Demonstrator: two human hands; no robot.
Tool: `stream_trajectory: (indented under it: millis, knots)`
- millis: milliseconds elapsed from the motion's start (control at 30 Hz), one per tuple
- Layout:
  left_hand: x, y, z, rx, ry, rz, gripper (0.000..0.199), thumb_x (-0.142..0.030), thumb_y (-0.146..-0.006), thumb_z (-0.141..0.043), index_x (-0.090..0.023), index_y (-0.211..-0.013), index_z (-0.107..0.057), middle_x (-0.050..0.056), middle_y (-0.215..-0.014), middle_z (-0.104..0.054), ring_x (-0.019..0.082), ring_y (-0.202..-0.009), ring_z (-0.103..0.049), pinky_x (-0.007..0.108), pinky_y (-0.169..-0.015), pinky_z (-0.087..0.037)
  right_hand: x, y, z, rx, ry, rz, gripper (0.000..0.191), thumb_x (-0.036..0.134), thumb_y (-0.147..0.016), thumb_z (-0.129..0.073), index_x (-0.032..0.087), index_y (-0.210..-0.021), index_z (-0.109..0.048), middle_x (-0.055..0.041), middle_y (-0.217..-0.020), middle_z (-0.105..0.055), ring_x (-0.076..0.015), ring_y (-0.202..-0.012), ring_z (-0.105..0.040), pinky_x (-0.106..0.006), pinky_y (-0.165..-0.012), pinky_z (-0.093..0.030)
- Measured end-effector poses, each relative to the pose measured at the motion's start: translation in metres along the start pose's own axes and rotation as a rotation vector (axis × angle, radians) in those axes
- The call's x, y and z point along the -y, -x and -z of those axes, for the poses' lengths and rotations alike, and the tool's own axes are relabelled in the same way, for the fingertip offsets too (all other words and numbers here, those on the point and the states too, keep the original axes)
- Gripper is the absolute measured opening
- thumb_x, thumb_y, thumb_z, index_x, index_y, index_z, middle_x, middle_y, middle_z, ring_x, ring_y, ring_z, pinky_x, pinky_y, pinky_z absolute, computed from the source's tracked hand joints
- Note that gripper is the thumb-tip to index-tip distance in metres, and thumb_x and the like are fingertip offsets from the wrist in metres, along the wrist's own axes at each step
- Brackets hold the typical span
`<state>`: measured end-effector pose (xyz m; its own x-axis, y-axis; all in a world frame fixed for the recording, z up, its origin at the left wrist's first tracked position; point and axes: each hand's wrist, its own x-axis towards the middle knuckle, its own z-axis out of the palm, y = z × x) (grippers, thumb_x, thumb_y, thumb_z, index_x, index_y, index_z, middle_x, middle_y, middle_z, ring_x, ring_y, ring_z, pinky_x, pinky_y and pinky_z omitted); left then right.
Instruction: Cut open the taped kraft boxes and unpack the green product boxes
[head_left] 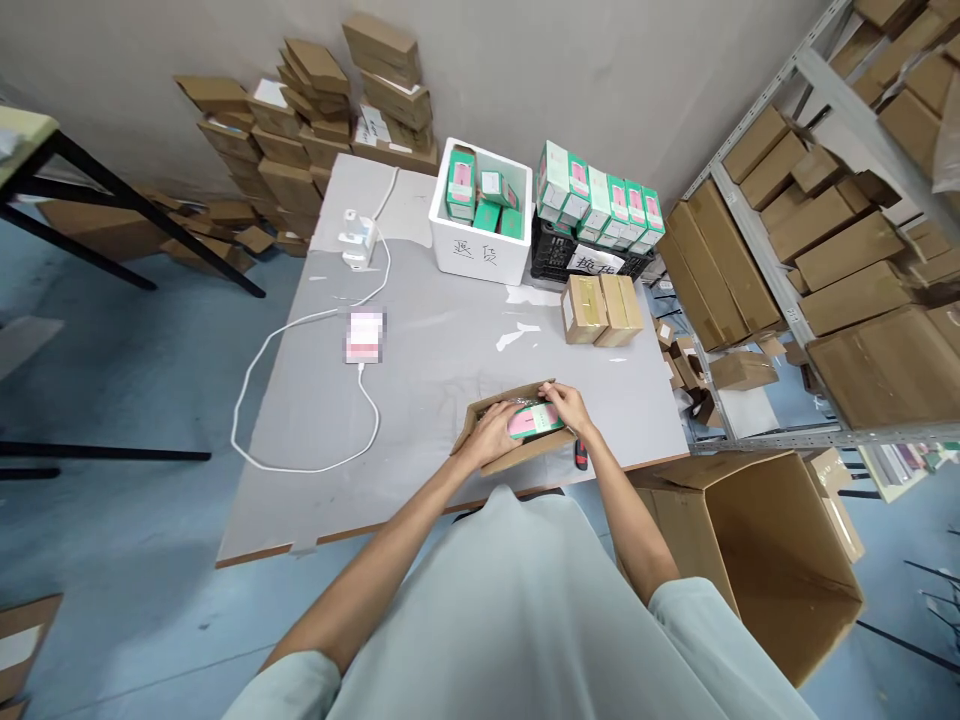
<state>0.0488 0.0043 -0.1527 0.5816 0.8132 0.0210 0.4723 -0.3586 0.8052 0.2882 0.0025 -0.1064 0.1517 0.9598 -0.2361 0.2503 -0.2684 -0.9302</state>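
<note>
An open cardboard box [517,461] lies at the table's front edge. Inside it is a green and pink packet [535,420] with clear wrapping beside it. My left hand [495,432] reaches into the box, its fingers bent over the packet's left end; whether they grip it is unclear. My right hand [566,405] is closed at the box's right end, its fingers on the cardboard rim by the packet. A red and black tool [581,455] lies just below my right wrist.
On the table [427,350] stand a white foam bin [480,252] of green boxes, a black crate [553,252] under more green boxes, two small cartons [621,310], and a white cable [300,469]. A large open carton [780,550] is at the right.
</note>
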Motion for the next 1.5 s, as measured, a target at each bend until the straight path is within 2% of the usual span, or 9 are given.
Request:
stream_trajectory:
  millis: [167, 333, 533, 700, 900, 1067, 1267, 1433, 1500]
  knots:
    - [-0.008, 0.007, -0.005, -0.090, 0.062, 0.040, 0.076, -0.018, -0.074, -0.081, -0.019, -0.150, -0.074, 0.016, -0.150, -0.074, 0.040, -0.145, -0.067, 0.056, -0.129, -0.053, -0.015, 0.017, 0.002, -0.112, -0.198, -0.108, 0.052, 0.073, -0.086, -0.080, 0.022, -0.094, -0.085, -0.0124, -0.119, -0.090, -0.0325, -0.126, -0.080, -0.048, -0.123, -0.056]
    - [-0.014, 0.012, 0.004, -0.151, 0.142, 0.062, 0.072, -0.024, -0.072, -0.082, -0.020, -0.144, -0.077, 0.014, -0.143, -0.077, 0.041, -0.141, -0.070, 0.055, -0.126, -0.056, -0.028, 0.053, 0.010, -0.122, -0.272, -0.196, 0.065, 0.082, -0.087, -0.078, 0.022, -0.114, -0.085, -0.0139, -0.131, -0.088, -0.0339, -0.135, -0.078, -0.051, -0.124, -0.056]
    - [-0.036, 0.007, 0.025, -0.285, 0.508, 0.205, 0.079, -0.039, -0.072, -0.091, -0.021, -0.147, -0.075, 0.013, -0.150, -0.075, 0.037, -0.140, -0.072, 0.052, -0.124, -0.057, -0.016, 0.075, 0.016, -0.125, -0.371, -0.250, 0.074, 0.085, -0.092, -0.075, 0.023, -0.132, -0.081, -0.0154, -0.137, -0.085, -0.0327, -0.133, -0.079, -0.051, -0.128, -0.055]
    - [-0.063, 0.001, 0.041, -0.410, 0.970, 0.491, 0.087, -0.039, -0.073, -0.099, -0.017, -0.152, -0.070, 0.017, -0.138, -0.079, 0.033, -0.128, -0.078, 0.046, -0.111, -0.065, 0.014, 0.082, 0.015, 0.085, -0.324, -0.100, 0.090, 0.079, -0.092, -0.083, 0.030, -0.165, -0.063, -0.0145, -0.152, -0.078, -0.0290, -0.125, -0.083, -0.048, -0.115, -0.065]
    - [-0.094, -0.001, 0.056, -0.477, 1.314, 0.632, 0.091, -0.031, -0.087, -0.095, -0.019, -0.168, -0.056, 0.014, -0.123, -0.086, 0.025, -0.098, -0.085, 0.034, -0.082, -0.069, 0.041, 0.090, 0.015, 0.251, -0.195, 0.118, 0.093, 0.055, -0.078, -0.104, 0.033, -0.161, -0.067, -0.0113, -0.154, -0.073, -0.0246, -0.125, -0.077, -0.041, -0.109, -0.066]
    - [-0.116, -0.003, 0.058, -0.477, 1.315, 0.605, 0.086, -0.035, -0.083, -0.100, -0.017, -0.159, -0.064, 0.015, -0.121, -0.087, 0.027, -0.096, -0.085, 0.035, -0.081, -0.069, 0.049, 0.094, 0.026, 0.190, -0.126, 0.226, 0.070, 0.050, -0.081, -0.102, 0.033, -0.145, -0.077, -0.0082, -0.143, -0.073, -0.0228, -0.114, -0.078, -0.038, -0.100, -0.068]
    - [-0.143, -0.018, 0.046, -0.504, 1.241, 0.537, 0.087, -0.039, -0.078, -0.104, -0.015, -0.153, -0.068, 0.018, -0.136, -0.083, 0.031, -0.118, -0.082, 0.036, -0.090, -0.069, 0.045, 0.094, 0.052, 0.131, -0.119, 0.283, 0.065, 0.049, -0.085, -0.098, 0.031, -0.144, -0.076, -0.0097, -0.142, -0.074, -0.0250, -0.113, -0.080, -0.040, -0.100, -0.070]
    - [-0.166, -0.032, 0.035, -0.491, 1.237, 0.573, 0.120, -0.045, -0.085, -0.098, -0.029, -0.184, -0.032, 0.008, -0.124, -0.085, 0.027, -0.107, -0.083, 0.038, -0.092, -0.068, 0.051, 0.106, 0.073, 0.043, -0.043, 0.374, 0.057, 0.049, -0.094, -0.090, 0.033, -0.147, -0.074, -0.0144, -0.158, -0.067, -0.0322, -0.131, -0.076, -0.047, -0.104, -0.071]
    - [-0.177, -0.038, 0.031, -0.486, 1.268, 0.562, 0.128, -0.046, -0.089, -0.094, -0.036, -0.188, -0.014, 0.007, -0.130, -0.084, 0.027, -0.109, -0.083, 0.041, -0.094, -0.068, 0.053, 0.113, 0.076, -0.020, 0.019, 0.415, 0.066, 0.051, -0.095, -0.091, 0.033, -0.155, -0.069, -0.0170, -0.164, -0.063, -0.0359, -0.142, -0.071, -0.052, -0.110, -0.070]
